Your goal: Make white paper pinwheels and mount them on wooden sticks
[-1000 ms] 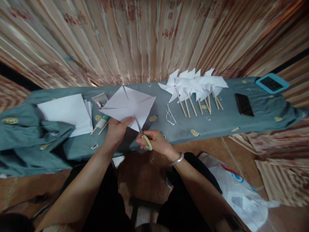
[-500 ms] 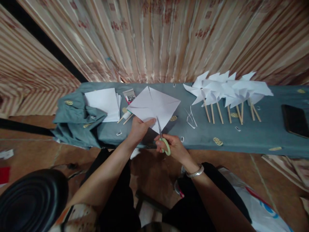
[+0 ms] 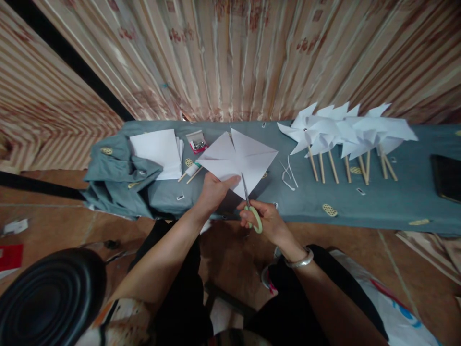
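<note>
A square sheet of white paper (image 3: 248,156), turned corner toward me, has slits running in from its corners. My left hand (image 3: 215,189) pinches its near left edge, thumb on top. In my right hand (image 3: 264,218) is a pair of scissors (image 3: 257,220) with light green handles, fingers in the loops. The blades lie at the near corner, pointing toward the sheet's middle. Left of the sheet are a small red box of metal pins (image 3: 197,142), a white tube (image 3: 192,169) and thin wooden sticks (image 3: 194,176).
A stack of white paper (image 3: 154,151) lies on the left of the cloth-covered table (image 3: 306,202). Several white paper pinwheels (image 3: 345,129) on wooden sticks stand in a row at right. Between are thin white strips (image 3: 288,175). A dark phone (image 3: 446,177) lies far right. Curtains hang behind.
The whole view has shifted slightly. Flaps at the sheet's left and far corners now stand further apart along their slits. Both hands keep the same hold, the scissors still at the near corner.
</note>
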Demonstrator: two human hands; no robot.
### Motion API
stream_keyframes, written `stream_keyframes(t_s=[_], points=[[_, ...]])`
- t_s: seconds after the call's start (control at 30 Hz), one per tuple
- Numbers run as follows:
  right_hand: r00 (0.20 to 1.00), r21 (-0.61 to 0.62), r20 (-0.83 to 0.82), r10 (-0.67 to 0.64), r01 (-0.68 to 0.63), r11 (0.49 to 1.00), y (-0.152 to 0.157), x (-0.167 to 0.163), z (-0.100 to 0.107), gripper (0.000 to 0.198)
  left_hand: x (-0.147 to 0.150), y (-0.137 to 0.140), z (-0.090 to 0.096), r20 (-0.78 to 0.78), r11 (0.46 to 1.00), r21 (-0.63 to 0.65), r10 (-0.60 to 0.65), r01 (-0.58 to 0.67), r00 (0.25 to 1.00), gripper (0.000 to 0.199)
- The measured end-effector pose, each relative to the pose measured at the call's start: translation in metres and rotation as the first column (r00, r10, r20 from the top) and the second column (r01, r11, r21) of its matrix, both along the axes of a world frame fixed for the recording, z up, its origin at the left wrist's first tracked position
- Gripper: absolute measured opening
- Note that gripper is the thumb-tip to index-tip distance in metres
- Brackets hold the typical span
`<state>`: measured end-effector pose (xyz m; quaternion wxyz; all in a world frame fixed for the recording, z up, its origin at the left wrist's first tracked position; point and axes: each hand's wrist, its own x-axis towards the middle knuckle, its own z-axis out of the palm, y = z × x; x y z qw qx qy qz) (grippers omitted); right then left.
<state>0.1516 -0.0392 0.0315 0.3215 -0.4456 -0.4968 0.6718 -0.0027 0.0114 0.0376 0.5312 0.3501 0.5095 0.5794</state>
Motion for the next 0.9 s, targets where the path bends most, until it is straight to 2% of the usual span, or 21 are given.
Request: stream_keyframes(t_s=[0.33,0.53,0.9], points=[[0.998,-0.058,0.008,-0.056,0.056,0.997,0.001,0.003,0.0,0.043,0.006,0.003,0.002,-0.022,1.0,0.015,-0.003,0.003,1.0,0.024],[0.997,-0.023,0.013,-0.076,0.076,0.997,0.001,0.008,-0.001,0.042,0.011,0.0,0.002,-0.027,1.0,-0.001,-0.023,0.023,0.999,0.024],[0.995,-0.034,0.036,-0.098,0.099,0.995,0.002,0.01,0.002,0.043,0.018,0.002,0.003,-0.011,0.999,-0.012,-0.042,0.042,0.999,0.025]])
